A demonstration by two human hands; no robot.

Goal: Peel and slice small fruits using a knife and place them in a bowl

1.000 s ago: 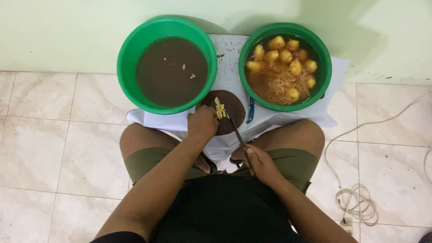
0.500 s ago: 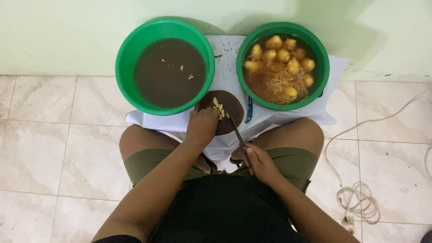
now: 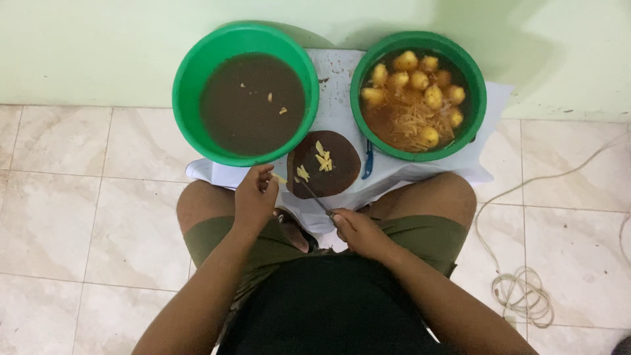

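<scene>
While a knife (image 3: 314, 196) is gripped by the handle in the right hand (image 3: 355, 229), a pale yellow strip (image 3: 279, 178) is pinched in the left hand (image 3: 255, 194), just off the dark round board (image 3: 342, 177).
Strip judged light, soft, prob. slippery & easily snapped; best taken mid-length w/ fingertips. More cut pieces (image 3: 322, 158) are seen on the board, btw. green basin of brown water (image 3: 190, 72) & green basin of peeled potatoes (image 3: 476, 92); white cord (image 3: 519, 289) is left on tiles at right.

Blue tool (image 3: 368, 160) partly hidden beneath green basin (image 3: 474, 125).

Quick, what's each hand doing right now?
Left hand: closed on a small yellow potato piece.
Right hand: closed on a thin metal knife.
</scene>
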